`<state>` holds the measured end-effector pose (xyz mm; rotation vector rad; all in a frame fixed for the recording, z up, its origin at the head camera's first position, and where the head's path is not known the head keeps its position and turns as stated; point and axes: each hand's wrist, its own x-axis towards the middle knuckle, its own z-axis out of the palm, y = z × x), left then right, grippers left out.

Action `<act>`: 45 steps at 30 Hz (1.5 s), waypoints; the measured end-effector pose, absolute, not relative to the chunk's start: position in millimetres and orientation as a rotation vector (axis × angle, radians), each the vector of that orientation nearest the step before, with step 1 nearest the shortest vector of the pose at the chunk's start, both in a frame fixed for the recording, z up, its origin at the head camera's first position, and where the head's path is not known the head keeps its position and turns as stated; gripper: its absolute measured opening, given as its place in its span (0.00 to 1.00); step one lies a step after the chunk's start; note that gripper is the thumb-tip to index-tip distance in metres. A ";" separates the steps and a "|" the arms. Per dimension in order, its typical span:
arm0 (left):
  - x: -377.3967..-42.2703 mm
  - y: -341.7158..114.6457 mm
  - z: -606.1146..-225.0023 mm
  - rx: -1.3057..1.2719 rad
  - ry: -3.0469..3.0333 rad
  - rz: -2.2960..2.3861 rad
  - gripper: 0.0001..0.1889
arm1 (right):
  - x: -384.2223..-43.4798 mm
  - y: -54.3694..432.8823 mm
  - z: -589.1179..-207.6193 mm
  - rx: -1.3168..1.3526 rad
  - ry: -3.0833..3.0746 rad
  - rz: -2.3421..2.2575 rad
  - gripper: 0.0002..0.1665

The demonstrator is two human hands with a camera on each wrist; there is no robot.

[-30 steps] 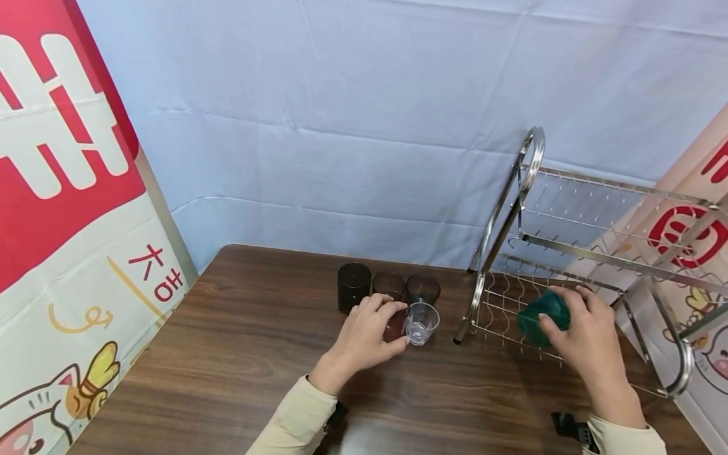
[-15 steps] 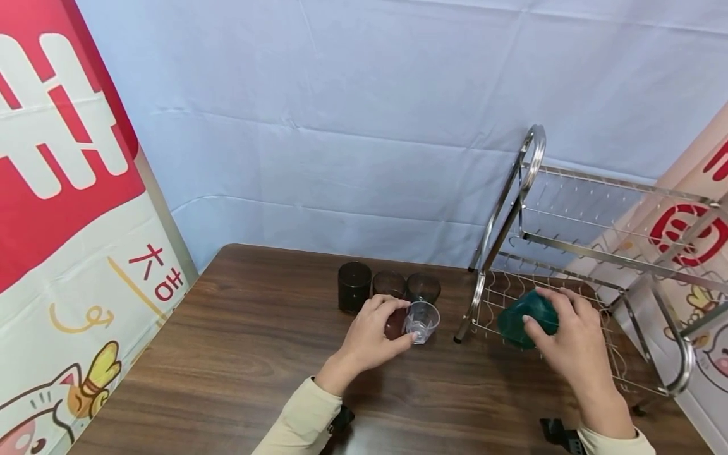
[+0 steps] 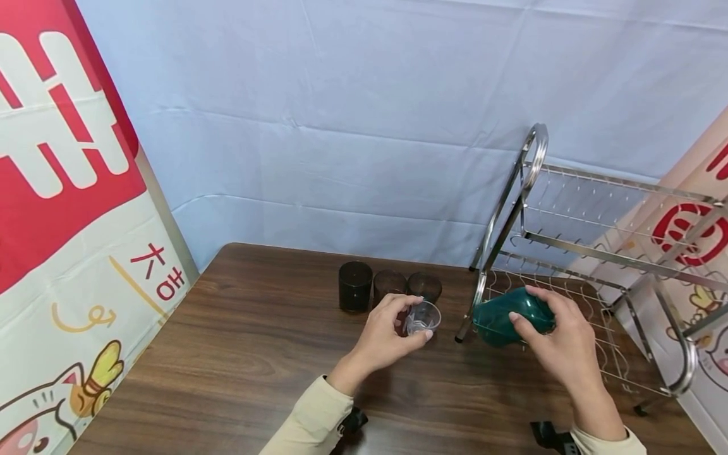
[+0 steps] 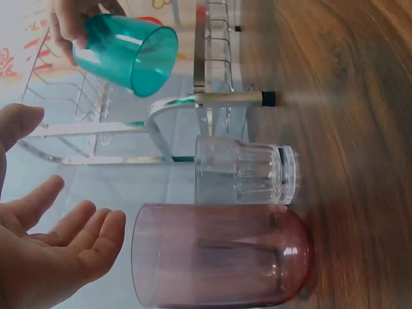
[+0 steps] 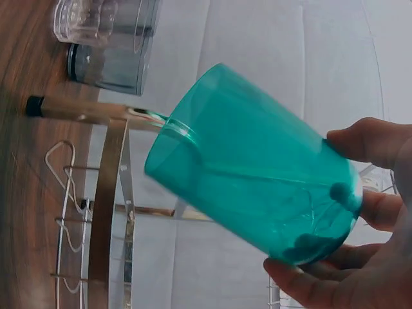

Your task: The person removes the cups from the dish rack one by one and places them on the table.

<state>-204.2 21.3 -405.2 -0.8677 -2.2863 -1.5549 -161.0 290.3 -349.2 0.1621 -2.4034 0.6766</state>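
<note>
My right hand grips a green translucent plastic cup near its base. The cup is tilted sideways in the air, its mouth toward the left, in front of the rack's lower tier. A small clear cup stands upright on the table beside a pink translucent cup. My left hand is spread close to the clear cup. In the left wrist view its fingers are loosely bent above the cups' rims, apart from them. The pink cup is mostly hidden behind this hand in the head view.
A two-tier metal dish rack stands at the right of the wooden table. Behind the clear cup, a black cup, a dark reddish cup and a dark grey cup form a row. A light cloth hangs behind the table.
My right hand has carried the green cup leftward out of the rack's lower tier, tipping it further sideways. The left hand has shifted slightly right, over the clear cup.
</note>
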 end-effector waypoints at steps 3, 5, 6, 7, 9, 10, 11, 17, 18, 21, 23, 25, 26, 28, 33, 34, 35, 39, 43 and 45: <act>-205.2 23.6 -405.1 -0.870 -2.276 -1.572 0.27 | -162.5 288.2 -349.5 0.146 -2.387 0.706 0.30; -205.8 25.1 -405.6 -0.876 -2.267 -1.588 0.28 | -163.1 286.6 -350.1 0.128 -2.372 0.736 0.29; -206.3 26.1 -406.0 -0.879 -2.259 -1.600 0.28 | -163.3 285.6 -350.3 0.119 -2.368 0.758 0.29; -206.9 27.1 -406.2 -0.882 -2.253 -1.610 0.28 | -163.6 284.7 -350.9 0.106 -2.367 0.779 0.29; -208.3 29.8 -407.0 -0.891 -2.230 -1.649 0.28 | -164.1 283.1 -352.5 0.080 -2.374 0.841 0.29; -208.9 31.2 -407.6 -0.895 -2.221 -1.669 0.28 | -164.3 282.3 -353.3 0.065 -2.378 0.875 0.29; -209.4 32.8 -408.2 -0.900 -2.212 -1.688 0.29 | -164.7 281.7 -354.2 0.053 -2.381 0.910 0.29; -209.6 41.0 -407.9 -0.904 -2.190 -1.815 0.30 | -168.3 277.6 -359.7 0.009 -2.341 1.084 0.28; -207.5 41.5 -404.3 -0.903 -2.181 -1.844 0.30 | -169.4 277.0 -360.8 0.008 -2.327 1.112 0.28; -201.7 42.1 -393.6 -0.892 -2.156 -1.949 0.30 | -172.7 273.9 -363.8 0.004 -2.276 1.212 0.27; -197.8 41.6 -386.7 -0.885 -2.144 -2.011 0.30 | -174.1 271.7 -365.8 -0.003 -2.245 1.276 0.27; -196.3 41.6 -384.4 -0.882 -2.132 -2.065 0.30 | -174.3 268.8 -367.1 -0.026 -2.220 1.332 0.25; -196.7 41.9 -385.0 -0.886 -2.121 -2.089 0.30 | -174.1 267.3 -367.5 -0.043 -2.211 1.357 0.25; -198.7 42.9 -387.5 -0.895 -2.089 -2.132 0.31 | -174.4 265.6 -368.6 -0.055 -2.186 1.415 0.24; -212.8 49.5 -406.2 -0.915 -1.980 -2.240 0.33 | -175.0 260.5 -369.3 -0.047 -2.095 1.628 0.21; -215.6 51.1 -410.0 -0.922 -1.958 -2.259 0.33 | -175.1 259.2 -369.4 -0.044 -2.079 1.665 0.21; -218.1 52.5 -413.3 -0.926 -1.942 -2.275 0.33 | -175.3 258.3 -369.6 -0.039 -2.067 1.696 0.21; -222.9 56.7 -417.7 -0.933 -1.906 -2.324 0.36 | -175.7 254.7 -370.7 -0.004 -2.046 1.760 0.20; -224.5 58.8 -416.1 -0.926 -1.907 -2.361 0.38 | -176.6 251.7 -371.9 0.042 -2.026 1.794 0.20; -225.4 59.7 -415.8 -0.932 -1.901 -2.383 0.38 | -176.8 250.4 -372.3 0.058 -2.026 1.795 0.20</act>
